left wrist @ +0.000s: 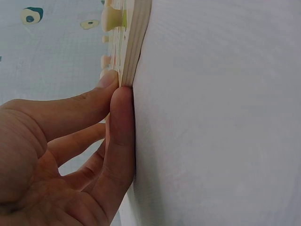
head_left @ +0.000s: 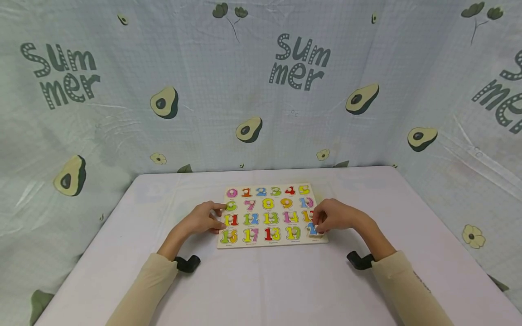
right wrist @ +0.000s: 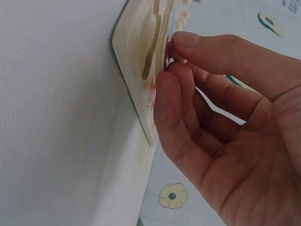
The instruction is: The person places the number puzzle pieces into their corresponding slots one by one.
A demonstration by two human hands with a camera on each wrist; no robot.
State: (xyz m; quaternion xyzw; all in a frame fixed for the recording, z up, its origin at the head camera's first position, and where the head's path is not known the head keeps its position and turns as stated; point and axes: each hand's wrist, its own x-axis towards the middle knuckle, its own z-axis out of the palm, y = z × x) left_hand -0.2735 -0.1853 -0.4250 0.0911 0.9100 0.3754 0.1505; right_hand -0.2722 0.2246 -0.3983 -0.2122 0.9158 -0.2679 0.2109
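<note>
A wooden number puzzle board (head_left: 261, 245) with knobbed, colourful number pieces lies flat on the table. My left hand (head_left: 201, 218) holds its left edge beside the 6 and 11; in the left wrist view the thumb (left wrist: 109, 79) is on the face and a finger lies against the side. At the lower right corner, my right hand (head_left: 336, 214) pinches a number piece (head_left: 312, 229) with a blue 2, partly covered by the fingers. The right wrist view shows this piece (right wrist: 163, 40) raised slightly over its recess (right wrist: 149, 61).
A white cloth covers the table (head_left: 261, 290). Behind and at both sides hangs a pale curtain (head_left: 204, 136) printed with avocados and lettering. Black wrist mounts (head_left: 188, 264) stick out from the beige sleeves (head_left: 148, 290).
</note>
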